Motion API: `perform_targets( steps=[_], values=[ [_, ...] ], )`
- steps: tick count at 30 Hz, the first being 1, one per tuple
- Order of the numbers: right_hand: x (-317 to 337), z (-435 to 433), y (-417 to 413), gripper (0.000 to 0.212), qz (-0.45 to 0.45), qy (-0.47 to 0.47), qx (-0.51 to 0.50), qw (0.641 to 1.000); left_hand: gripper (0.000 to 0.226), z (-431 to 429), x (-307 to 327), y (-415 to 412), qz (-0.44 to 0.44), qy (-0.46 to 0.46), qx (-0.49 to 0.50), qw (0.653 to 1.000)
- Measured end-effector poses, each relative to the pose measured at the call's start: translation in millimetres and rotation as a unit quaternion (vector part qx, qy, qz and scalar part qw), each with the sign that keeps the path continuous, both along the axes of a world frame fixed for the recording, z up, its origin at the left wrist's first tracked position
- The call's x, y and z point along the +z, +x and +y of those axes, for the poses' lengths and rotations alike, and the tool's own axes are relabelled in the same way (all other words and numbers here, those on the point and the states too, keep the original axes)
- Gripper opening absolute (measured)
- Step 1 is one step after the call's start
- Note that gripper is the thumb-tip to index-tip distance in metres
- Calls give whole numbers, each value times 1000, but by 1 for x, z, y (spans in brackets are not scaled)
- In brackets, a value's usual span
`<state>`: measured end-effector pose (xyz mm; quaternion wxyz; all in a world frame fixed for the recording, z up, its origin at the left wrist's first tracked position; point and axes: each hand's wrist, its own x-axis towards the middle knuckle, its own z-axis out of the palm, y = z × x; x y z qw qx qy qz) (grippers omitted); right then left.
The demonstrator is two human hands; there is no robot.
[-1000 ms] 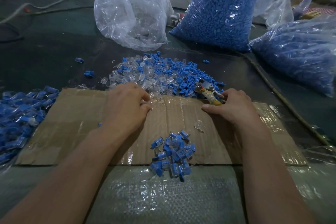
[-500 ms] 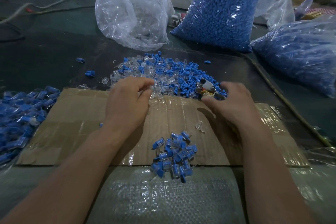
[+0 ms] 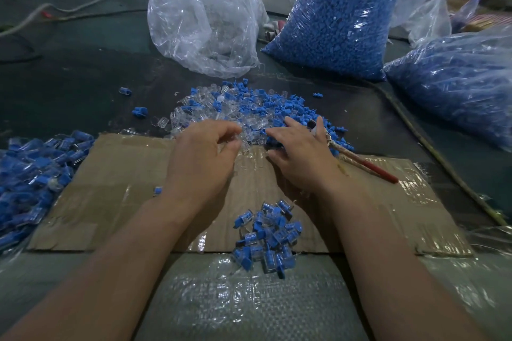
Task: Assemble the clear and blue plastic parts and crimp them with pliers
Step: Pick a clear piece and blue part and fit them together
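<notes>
A loose pile of clear and blue plastic parts (image 3: 249, 108) lies just beyond the cardboard sheet (image 3: 110, 188). My left hand (image 3: 202, 160) is at the pile's near edge, fingers curled, thumb and forefinger pinching a clear part (image 3: 240, 139). My right hand (image 3: 299, 152) reaches into the blue side of the pile with its fingers stretched out and touching the parts. The pliers (image 3: 368, 169), with red and pale handles, lie on the cardboard beside my right hand, their head partly hidden by my fingers. A small heap of assembled pieces (image 3: 266, 235) sits at the cardboard's near edge.
A larger heap of assembled blue pieces (image 3: 33, 174) lies at the left. Behind the pile stand a clear bag (image 3: 205, 22) and two bags of blue parts (image 3: 332, 28) (image 3: 457, 86). A cable (image 3: 415, 130) runs along the right. Stray parts (image 3: 140, 112) dot the dark table.
My right hand has let the pliers down on the cardboard and moved left into the blue parts. My left hand has moved forward to the clear parts.
</notes>
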<state>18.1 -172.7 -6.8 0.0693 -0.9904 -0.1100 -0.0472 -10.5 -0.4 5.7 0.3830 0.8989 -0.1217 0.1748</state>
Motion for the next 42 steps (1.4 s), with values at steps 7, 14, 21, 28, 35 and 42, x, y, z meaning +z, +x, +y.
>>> perform_targets(
  steps=[7, 14, 21, 28, 35, 42],
  values=[
    [-1, -1, 1, 44, -5, 32, 3, 999, 28, 0, 0, 0, 0, -1, -3, 1000],
    [-2, -1, 2, 23, -16, 48, 26, 998, 28, 0, -1, 0, -2, -12, -7, 1000],
    [2, 0, -2, 12, -71, 79, 30, 994, 30, -1, -3, 1, 27, -50, -39, 998],
    [15, 1, -17, 10, -107, 328, 14, 939, 31, 0, -2, 1, 80, -171, -74, 979],
    [24, 13, -33, 22, -5, 494, 25, 869, 28, -1, -1, 0, 101, -202, -84, 971],
    [22, 21, -36, 25, -2, 450, 38, 892, 29, -1, 0, 0, 106, -188, -95, 972]
  ],
)
